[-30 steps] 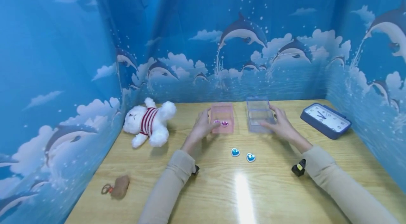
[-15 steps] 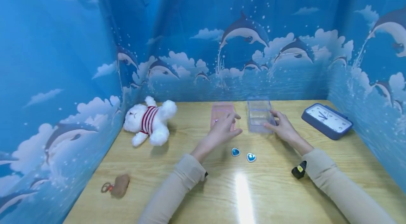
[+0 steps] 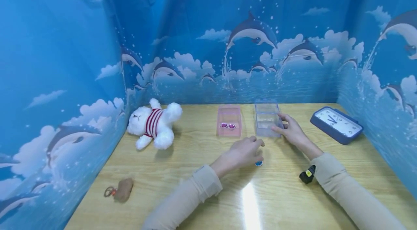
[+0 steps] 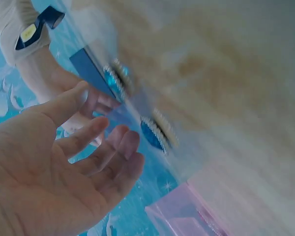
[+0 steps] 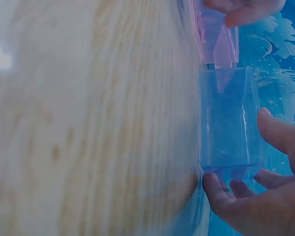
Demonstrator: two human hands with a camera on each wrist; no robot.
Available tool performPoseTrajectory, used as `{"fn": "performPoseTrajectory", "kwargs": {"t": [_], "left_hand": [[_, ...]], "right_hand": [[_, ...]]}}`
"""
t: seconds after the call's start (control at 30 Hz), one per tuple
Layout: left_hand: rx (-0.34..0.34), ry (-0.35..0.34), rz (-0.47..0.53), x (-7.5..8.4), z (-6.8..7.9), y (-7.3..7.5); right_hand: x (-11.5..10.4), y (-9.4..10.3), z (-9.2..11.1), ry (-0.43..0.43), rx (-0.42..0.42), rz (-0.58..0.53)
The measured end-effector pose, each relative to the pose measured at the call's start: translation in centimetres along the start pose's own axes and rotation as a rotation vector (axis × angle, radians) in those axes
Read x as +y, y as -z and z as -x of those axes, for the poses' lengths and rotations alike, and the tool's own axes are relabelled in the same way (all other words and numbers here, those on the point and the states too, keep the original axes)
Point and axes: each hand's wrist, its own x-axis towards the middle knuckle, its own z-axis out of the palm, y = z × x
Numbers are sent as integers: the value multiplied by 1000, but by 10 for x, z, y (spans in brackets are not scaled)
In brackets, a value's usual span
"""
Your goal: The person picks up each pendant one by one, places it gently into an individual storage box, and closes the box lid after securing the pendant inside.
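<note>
My left hand [image 3: 244, 152] hovers palm down in front of the boxes, its fingers loosely bent with nothing between them. Just beyond the fingertips a blue heart-shaped gem [image 3: 258, 164] with a pearly rim lies on the table. The left wrist view has both heart gems [image 4: 155, 135] close to the fingers; one is hidden under the hand in the head view. With its fingertips at the right side of a clear bluish lidded box [image 3: 265, 123], my right hand [image 3: 291, 132] stays spread. The lid stands raised. Beside it, a pink clear box [image 3: 229, 114] holds two pink gems [image 3: 228, 126].
A white plush toy [image 3: 156, 125] in a striped shirt lies at the back left. A brown keychain [image 3: 123, 190] is near the left front. At the back right sits a blue clock [image 3: 337, 124]. A dolphin-print curtain [image 3: 195, 42] encloses the wooden table [image 3: 286, 201].
My left hand has moved from the pink box rightward and toward the front, over the heart gems. The right hand has stayed at the bluish box.
</note>
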Motion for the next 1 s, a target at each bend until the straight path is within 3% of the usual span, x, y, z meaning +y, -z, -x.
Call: {"fn": "performPoseTrajectory", "kwargs": {"t": [0.27,0.6,0.8,1.0], "left_hand": [[-82,-21,-132,9,2,-10],[-66,-34,-274,22,4,-14],[-36,-24,-236,23,2,-13],[17,-41,-77,17,-5,1]], "right_hand": [[1,1,0,-20,-10,-4],[0,2,1,-28,-3,-6],[-1,1,0,-22,8,-3],[1,1,0,-39,10,-13]]}}
